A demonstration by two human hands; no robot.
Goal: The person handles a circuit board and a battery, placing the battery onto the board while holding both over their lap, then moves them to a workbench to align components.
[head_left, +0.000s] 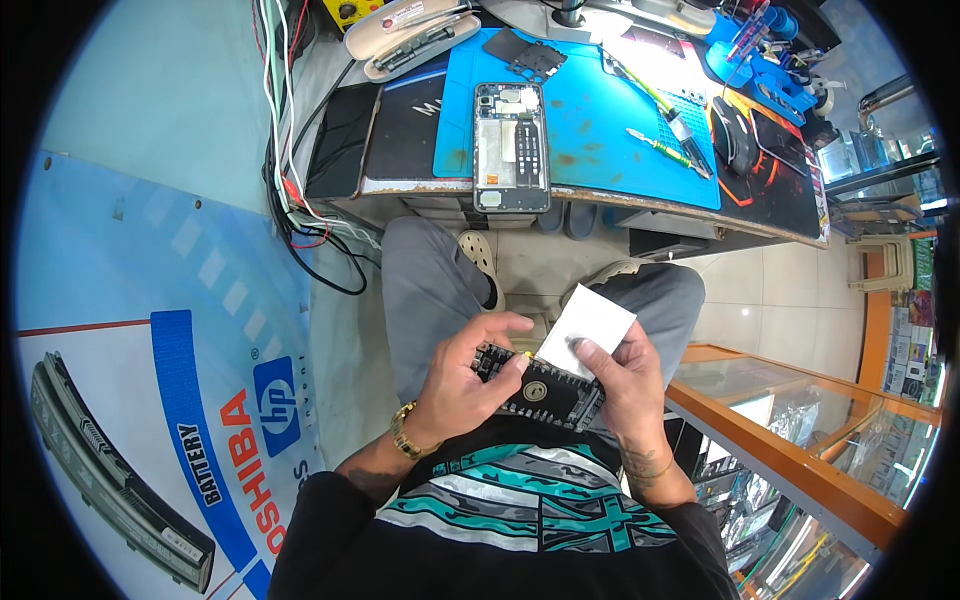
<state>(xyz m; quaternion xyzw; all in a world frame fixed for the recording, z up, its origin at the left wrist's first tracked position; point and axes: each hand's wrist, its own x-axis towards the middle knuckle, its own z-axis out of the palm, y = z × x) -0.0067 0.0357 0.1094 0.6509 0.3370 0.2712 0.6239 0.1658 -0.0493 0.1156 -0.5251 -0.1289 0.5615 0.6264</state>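
Observation:
Above my lap, my left hand (465, 375) is closed on the left end of a small black patterned box (537, 394) with a round emblem and a spot of yellow at its upper edge. Its thumb presses on the front face. My right hand (632, 382) pinches a white square card or packet (588, 328) under the thumb, by the box's right end; whether it also grips the box is hard to tell. Beyond both hands, an opened smartphone (512, 150) with bare insides lies on the blue mat (600, 130), jutting past the desk's near edge.
Black phone parts (525, 54) and an open case (415, 40) lie at the back. Slim tools, including a green-handled one (668, 147), rest on the mat's right. A computer mouse (736, 140) sits farther right. Cables (285, 150) hang left; a glass display case (790, 420) stands right.

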